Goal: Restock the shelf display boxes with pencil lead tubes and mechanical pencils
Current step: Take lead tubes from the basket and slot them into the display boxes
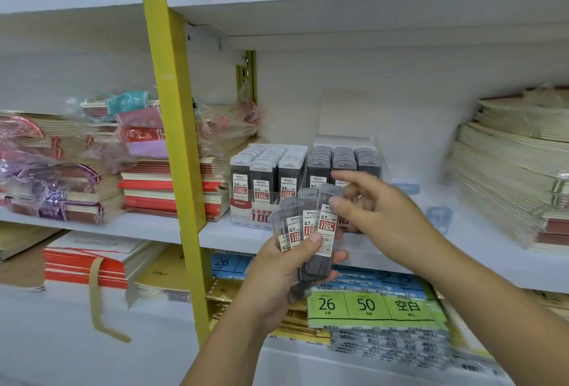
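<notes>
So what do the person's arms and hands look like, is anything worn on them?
Both are bare. The left hand and right hand wear no gloves, and no rings, watch or bracelet show. The forearms are uncovered to the picture's edge, no sleeve in view.

Notebook stacks [144, 185] left; yellow post [178, 139]; paper stacks [508, 176] right; label packs [369, 305] below.

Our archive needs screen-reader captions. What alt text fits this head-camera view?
A person's left hand grips a fanned bunch of 0.7 pencil lead tubes while the right hand, fingers spread, reaches to their tops. Behind, on a white shelf, stand two display boxes of lead tubes, with notebook stacks on either side.
</notes>
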